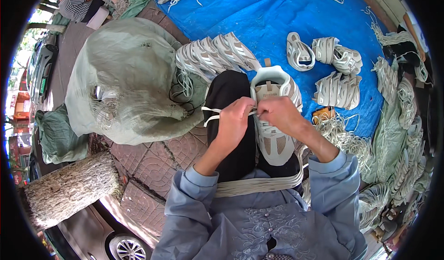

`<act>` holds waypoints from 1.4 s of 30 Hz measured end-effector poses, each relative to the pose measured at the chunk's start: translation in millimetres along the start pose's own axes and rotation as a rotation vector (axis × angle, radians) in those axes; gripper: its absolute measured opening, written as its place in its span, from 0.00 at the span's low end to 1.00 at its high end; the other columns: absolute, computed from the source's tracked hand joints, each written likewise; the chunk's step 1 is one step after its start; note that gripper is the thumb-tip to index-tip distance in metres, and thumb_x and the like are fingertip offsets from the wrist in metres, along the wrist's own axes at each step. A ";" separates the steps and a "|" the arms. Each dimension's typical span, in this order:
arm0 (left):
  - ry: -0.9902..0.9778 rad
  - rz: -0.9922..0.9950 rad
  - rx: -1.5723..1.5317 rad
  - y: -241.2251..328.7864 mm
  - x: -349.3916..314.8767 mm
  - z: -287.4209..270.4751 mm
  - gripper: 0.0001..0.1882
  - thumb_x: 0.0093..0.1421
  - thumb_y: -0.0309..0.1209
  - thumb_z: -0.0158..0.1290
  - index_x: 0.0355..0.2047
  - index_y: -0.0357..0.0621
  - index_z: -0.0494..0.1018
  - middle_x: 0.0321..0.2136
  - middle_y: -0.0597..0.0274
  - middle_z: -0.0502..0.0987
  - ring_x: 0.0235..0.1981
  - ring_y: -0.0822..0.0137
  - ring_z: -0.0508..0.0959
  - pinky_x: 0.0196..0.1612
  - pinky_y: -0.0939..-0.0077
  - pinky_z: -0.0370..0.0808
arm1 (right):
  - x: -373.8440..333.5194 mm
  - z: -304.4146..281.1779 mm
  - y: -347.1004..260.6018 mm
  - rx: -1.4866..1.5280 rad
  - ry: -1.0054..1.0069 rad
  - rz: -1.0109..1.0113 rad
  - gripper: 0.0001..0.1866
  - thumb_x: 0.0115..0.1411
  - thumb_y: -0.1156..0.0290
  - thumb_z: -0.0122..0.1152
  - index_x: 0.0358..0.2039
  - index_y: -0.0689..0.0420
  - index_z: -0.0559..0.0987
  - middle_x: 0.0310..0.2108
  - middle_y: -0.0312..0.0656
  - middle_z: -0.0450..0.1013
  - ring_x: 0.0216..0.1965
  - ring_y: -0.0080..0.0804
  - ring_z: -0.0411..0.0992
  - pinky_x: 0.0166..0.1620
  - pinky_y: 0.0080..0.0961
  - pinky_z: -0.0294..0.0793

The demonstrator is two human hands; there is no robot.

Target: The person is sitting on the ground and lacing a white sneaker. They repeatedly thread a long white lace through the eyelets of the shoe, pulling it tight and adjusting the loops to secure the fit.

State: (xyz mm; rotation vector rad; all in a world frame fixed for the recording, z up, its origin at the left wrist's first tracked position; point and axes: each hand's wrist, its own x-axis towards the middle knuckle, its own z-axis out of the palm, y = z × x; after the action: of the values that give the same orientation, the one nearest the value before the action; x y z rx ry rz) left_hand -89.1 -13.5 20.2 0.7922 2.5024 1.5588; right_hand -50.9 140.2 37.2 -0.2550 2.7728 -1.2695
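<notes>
A white and beige sneaker [276, 145] rests on my lap, its toe toward me and its heel tab pointing away. Over its upper eyelets both my hands meet. My left hand [235, 121] pinches a white shoelace [212, 114], whose loose end sticks out to the left past my fingers. Closed beside it, my right hand [281, 114] grips at the lacing; the lace between its fingers is mostly hidden. A bundle of pale laces [259, 186] lies across my lap, below the shoe.
A row of similar sneaker uppers [215, 54] stands beyond my knee, with more shoes [340, 91] on the blue tarp [259, 17]. A large grey-green sack [125, 84] bulges at the left. Loose laces [344, 135] pile at the right. A tree trunk [71, 190] and parked car [97, 232] are lower left.
</notes>
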 end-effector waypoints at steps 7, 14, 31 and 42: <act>0.053 0.039 0.121 -4.2 -11.5 13.7 0.05 0.52 0.19 0.47 0.31 0.40 0.68 0.26 0.54 0.71 0.23 0.57 0.73 0.24 0.71 0.70 | -2.2 -3.5 3.3 0.452 -0.122 0.383 0.04 0.41 0.81 0.58 0.22 0.64 0.75 0.18 0.39 0.70 0.16 0.22 0.70 0.20 0.16 0.67; -0.006 0.144 0.302 -7.0 -12.6 13.2 0.06 0.50 0.17 0.47 0.29 0.39 0.68 0.25 0.52 0.71 0.23 0.53 0.73 0.24 0.70 0.70 | -8.6 0.7 8.9 0.509 -0.058 0.348 0.04 0.41 0.82 0.58 0.22 0.64 0.75 0.20 0.39 0.71 0.16 0.22 0.70 0.20 0.15 0.67; 0.042 0.093 0.225 -7.8 -17.4 23.7 0.05 0.49 0.17 0.48 0.25 0.39 0.67 0.22 0.55 0.71 0.21 0.57 0.73 0.22 0.70 0.69 | -10.7 -0.3 10.3 0.524 -0.060 0.385 0.05 0.42 0.83 0.57 0.23 0.64 0.76 0.20 0.38 0.72 0.17 0.20 0.69 0.21 0.14 0.68; -0.022 0.262 0.377 -7.5 -13.1 23.6 0.06 0.47 0.16 0.47 0.24 0.39 0.64 0.21 0.56 0.69 0.20 0.56 0.72 0.21 0.67 0.69 | -17.5 2.7 11.0 0.464 -0.006 0.375 0.05 0.41 0.79 0.59 0.22 0.63 0.76 0.18 0.40 0.72 0.15 0.22 0.70 0.19 0.17 0.67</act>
State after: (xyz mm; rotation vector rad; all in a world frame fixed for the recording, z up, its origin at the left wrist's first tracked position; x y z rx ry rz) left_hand -72.8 -3.1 0.1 1.2198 2.8105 1.1342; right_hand -34.6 148.5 27.2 0.2765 2.2746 -1.7224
